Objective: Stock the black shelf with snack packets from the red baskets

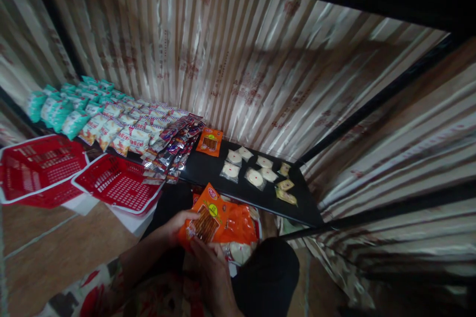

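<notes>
1. Holding an orange packet [204, 220] low before the body, just below the front edge of the black shelf [208, 171], the left hand [174, 225] pinches its left edge with curled fingers. The right hand [211, 267] grips its lower edge from beneath.
2. Handling, as a judgement: the packet looks light and thin, a soft, crinkly film that is likely slick. The brown sticks inside could snap if it is bent.
3. The flat sealed edges look like the safest places to hold, with a palm under the middle to keep it level.
4. Looks: bright orange, with a clear window showing brown strips, a round yellow-green label above it and a small red mark at the top corner.
5. More orange film [238, 223] bunches just beside it on the right, over a pale bag [240, 252].
6. On the shelf lie a matching pack [210, 141], white rounds [255, 177] in clear wrap, small yellow sachets [285, 185] and dark packs [173, 146].
7. Further left are teal bags [59, 106], and two red baskets [119, 183] stand below. Striped sheeting [260, 69] backs the shelf.
</notes>
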Demonstrator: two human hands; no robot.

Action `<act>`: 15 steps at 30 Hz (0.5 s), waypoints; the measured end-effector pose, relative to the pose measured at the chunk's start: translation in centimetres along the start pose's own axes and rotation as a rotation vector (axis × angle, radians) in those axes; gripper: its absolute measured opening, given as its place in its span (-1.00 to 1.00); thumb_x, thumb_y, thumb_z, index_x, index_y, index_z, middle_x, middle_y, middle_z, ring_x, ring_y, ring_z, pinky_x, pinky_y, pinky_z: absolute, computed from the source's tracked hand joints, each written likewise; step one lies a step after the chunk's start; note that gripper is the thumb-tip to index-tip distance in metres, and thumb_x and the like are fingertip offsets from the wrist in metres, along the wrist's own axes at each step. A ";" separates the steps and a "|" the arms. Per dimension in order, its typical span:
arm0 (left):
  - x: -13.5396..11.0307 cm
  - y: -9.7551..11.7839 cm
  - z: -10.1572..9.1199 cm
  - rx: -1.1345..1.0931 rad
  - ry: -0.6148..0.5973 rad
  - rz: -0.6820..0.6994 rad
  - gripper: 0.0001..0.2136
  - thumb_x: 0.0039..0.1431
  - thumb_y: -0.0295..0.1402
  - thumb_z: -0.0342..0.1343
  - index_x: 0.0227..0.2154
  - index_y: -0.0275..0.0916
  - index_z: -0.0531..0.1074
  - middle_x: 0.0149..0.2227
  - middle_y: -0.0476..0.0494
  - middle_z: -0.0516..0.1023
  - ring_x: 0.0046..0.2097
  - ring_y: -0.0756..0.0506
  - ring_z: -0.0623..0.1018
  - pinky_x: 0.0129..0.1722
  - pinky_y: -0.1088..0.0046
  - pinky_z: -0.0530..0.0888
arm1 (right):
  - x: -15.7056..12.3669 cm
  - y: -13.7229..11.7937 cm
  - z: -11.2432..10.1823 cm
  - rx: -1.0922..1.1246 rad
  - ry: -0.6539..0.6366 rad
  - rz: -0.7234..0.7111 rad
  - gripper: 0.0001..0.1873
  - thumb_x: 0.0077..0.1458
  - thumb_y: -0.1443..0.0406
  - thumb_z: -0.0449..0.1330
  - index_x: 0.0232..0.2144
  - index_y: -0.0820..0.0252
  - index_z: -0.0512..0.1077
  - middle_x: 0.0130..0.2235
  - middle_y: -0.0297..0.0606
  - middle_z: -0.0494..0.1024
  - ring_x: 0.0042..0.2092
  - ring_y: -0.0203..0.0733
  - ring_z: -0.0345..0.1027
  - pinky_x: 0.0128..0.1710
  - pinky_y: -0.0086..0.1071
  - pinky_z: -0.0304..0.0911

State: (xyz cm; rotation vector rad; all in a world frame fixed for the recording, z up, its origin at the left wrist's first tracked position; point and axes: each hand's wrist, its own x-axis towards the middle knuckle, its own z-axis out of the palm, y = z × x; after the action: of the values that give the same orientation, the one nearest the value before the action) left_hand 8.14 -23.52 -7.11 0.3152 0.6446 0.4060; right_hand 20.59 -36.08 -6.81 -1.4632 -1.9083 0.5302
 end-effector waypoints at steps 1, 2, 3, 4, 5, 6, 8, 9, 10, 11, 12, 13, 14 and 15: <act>-0.2 0.2 -0.1 0.006 0.013 0.037 -0.77 -0.01 -0.46 0.07 -0.27 -0.46 0.45 -0.37 -0.23 0.59 -0.29 -0.14 0.59 -0.12 0.35 0.43 | 0.1 -0.1 -0.1 -0.010 -0.009 0.001 -0.48 0.08 0.42 0.06 0.07 -0.14 0.31 0.04 -0.38 0.46 -0.12 -0.20 0.39 -0.16 -0.38 0.37; -0.3 0.3 -0.1 0.011 0.017 0.064 -0.78 -0.01 -0.48 0.06 -0.27 -0.45 0.45 -0.37 -0.23 0.60 -0.31 -0.13 0.59 -0.14 0.35 0.44 | 0.2 -0.1 -0.1 -0.016 -0.019 0.000 -0.48 0.08 0.42 0.05 0.06 -0.14 0.32 0.04 -0.38 0.46 -0.11 -0.21 0.39 -0.15 -0.39 0.37; -0.4 0.5 -0.1 0.010 0.013 0.079 -0.79 0.00 -0.49 0.06 -0.27 -0.45 0.45 -0.37 -0.23 0.60 -0.32 -0.13 0.59 -0.15 0.34 0.44 | 0.4 -0.2 -0.3 -0.021 -0.027 -0.006 -0.48 0.08 0.43 0.04 0.06 -0.13 0.32 0.04 -0.38 0.45 -0.11 -0.22 0.39 -0.15 -0.39 0.36; -0.4 0.6 -0.1 0.003 0.005 0.086 -0.79 0.01 -0.50 0.06 -0.27 -0.45 0.45 -0.36 -0.24 0.60 -0.32 -0.13 0.59 -0.16 0.34 0.45 | 0.5 -0.2 -0.4 -0.022 -0.036 -0.014 -0.48 0.09 0.44 0.03 0.07 -0.12 0.31 0.05 -0.37 0.45 -0.11 -0.22 0.38 -0.14 -0.38 0.36; -0.5 0.8 -0.1 -0.010 -0.002 0.090 -0.79 0.01 -0.50 0.06 -0.27 -0.45 0.45 -0.35 -0.25 0.60 -0.32 -0.14 0.59 -0.16 0.33 0.45 | 0.6 -0.2 -0.6 -0.022 -0.048 -0.024 -0.48 0.10 0.44 0.02 0.08 -0.10 0.30 0.05 -0.36 0.45 -0.10 -0.22 0.38 -0.12 -0.37 0.35; -0.4 0.9 -0.1 -0.027 -0.004 0.096 -0.79 0.01 -0.51 0.06 -0.26 -0.45 0.46 -0.33 -0.25 0.60 -0.30 -0.14 0.59 -0.16 0.32 0.45 | 0.8 -0.2 -0.8 -0.022 -0.056 -0.031 -0.48 0.10 0.44 0.02 0.09 -0.09 0.29 0.05 -0.35 0.45 -0.09 -0.22 0.37 -0.10 -0.36 0.34; -0.1 1.1 -0.2 -0.059 0.012 0.124 -0.79 0.00 -0.52 0.07 -0.26 -0.43 0.46 -0.32 -0.25 0.59 -0.30 -0.15 0.59 -0.15 0.31 0.44 | 1.1 0.0 -1.2 -0.025 -0.059 -0.038 -0.50 0.10 0.39 0.06 0.09 -0.05 0.28 0.04 -0.32 0.45 -0.03 -0.18 0.35 -0.04 -0.30 0.31; 0.1 1.2 -0.3 -0.072 0.022 0.144 -0.79 0.00 -0.52 0.08 -0.26 -0.43 0.46 -0.32 -0.25 0.59 -0.30 -0.15 0.59 -0.15 0.30 0.44 | 1.3 0.2 -1.3 -0.026 -0.047 -0.038 -0.53 0.10 0.36 0.08 0.08 -0.03 0.30 0.03 -0.30 0.46 0.00 -0.16 0.33 -0.02 -0.28 0.30; 0.3 1.4 -0.4 -0.083 0.025 0.159 -0.79 0.00 -0.52 0.08 -0.26 -0.43 0.47 -0.32 -0.25 0.59 -0.31 -0.16 0.59 -0.15 0.28 0.44 | 1.5 0.5 -1.4 -0.025 -0.019 -0.026 -0.56 0.10 0.32 0.09 0.06 -0.01 0.33 0.01 -0.27 0.47 0.01 -0.14 0.33 -0.01 -0.26 0.29; 0.6 1.6 -0.5 -0.091 0.024 0.174 -0.80 0.01 -0.50 0.08 -0.26 -0.44 0.47 -0.33 -0.27 0.59 -0.30 -0.18 0.59 -0.15 0.26 0.44 | 1.9 1.0 -1.4 -0.023 0.036 0.005 -0.61 0.11 0.28 0.08 0.02 0.02 0.37 -0.03 -0.24 0.50 0.00 -0.12 0.34 -0.01 -0.25 0.29; 0.8 1.7 -0.6 -0.098 0.022 0.189 -0.80 0.02 -0.49 0.08 -0.26 -0.45 0.47 -0.34 -0.28 0.58 -0.30 -0.19 0.59 -0.14 0.24 0.44 | 2.3 1.5 -1.5 -0.019 0.117 0.058 -0.66 0.13 0.24 0.06 -0.03 0.05 0.41 -0.08 -0.21 0.53 -0.03 -0.12 0.37 -0.03 -0.25 0.30; 1.1 2.0 -0.6 -0.104 0.024 0.202 -0.80 0.03 -0.48 0.08 -0.27 -0.46 0.47 -0.35 -0.29 0.58 -0.29 -0.21 0.59 -0.14 0.22 0.43 | 2.8 2.1 -1.5 -0.015 0.214 0.132 -0.68 0.15 0.21 0.03 -0.09 0.08 0.44 -0.12 -0.18 0.54 -0.06 -0.11 0.39 -0.05 -0.25 0.31; 1.4 2.2 -0.7 -0.112 0.032 0.215 -0.81 0.03 -0.48 0.09 -0.28 -0.46 0.46 -0.37 -0.30 0.58 -0.28 -0.21 0.59 -0.13 0.21 0.43 | 3.4 2.7 -1.5 -0.009 0.315 0.217 -0.68 0.16 0.17 0.00 -0.14 0.11 0.46 -0.15 -0.16 0.55 -0.09 -0.11 0.40 -0.07 -0.24 0.32; 1.6 2.4 -0.7 -0.119 0.044 0.226 -0.82 0.03 -0.49 0.09 -0.28 -0.46 0.46 -0.38 -0.29 0.58 -0.28 -0.22 0.59 -0.12 0.21 0.43 | 4.0 3.3 -1.6 0.002 0.401 0.301 -0.65 0.16 0.13 -0.01 -0.17 0.14 0.47 -0.16 -0.14 0.55 -0.11 -0.10 0.41 -0.09 -0.24 0.32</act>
State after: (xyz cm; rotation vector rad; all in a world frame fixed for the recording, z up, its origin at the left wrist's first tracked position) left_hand 8.26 -20.56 -7.49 0.2666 0.6269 0.6670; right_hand 23.42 -31.41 -6.87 -1.7189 -1.3878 0.3373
